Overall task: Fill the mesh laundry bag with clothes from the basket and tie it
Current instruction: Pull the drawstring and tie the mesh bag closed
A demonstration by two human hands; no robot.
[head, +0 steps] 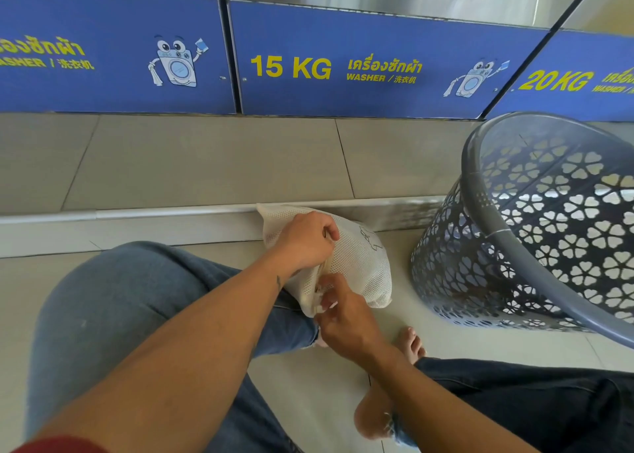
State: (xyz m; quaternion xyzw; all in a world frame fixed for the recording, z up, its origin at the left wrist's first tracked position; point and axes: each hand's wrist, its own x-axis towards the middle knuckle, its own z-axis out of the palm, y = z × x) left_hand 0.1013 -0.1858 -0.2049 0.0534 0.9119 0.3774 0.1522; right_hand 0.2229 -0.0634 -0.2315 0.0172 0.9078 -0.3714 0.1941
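Gripping the mesh bag (356,264), left hand (305,241) and right hand (343,319) pinch its mouth.

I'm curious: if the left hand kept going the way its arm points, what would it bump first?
Probably nothing new: the left hand already grips the cream mesh laundry bag. Past it lies the metal floor strip, though depth is unclear.

Basket (535,233) crowded the right side just beside the bag (356,260), knees boxed in the near side; tiled floor (171,164) left and beyond was wide open.

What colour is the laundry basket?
Grey, the basket has flower-shaped cutouts in its wall; the head view shows it.
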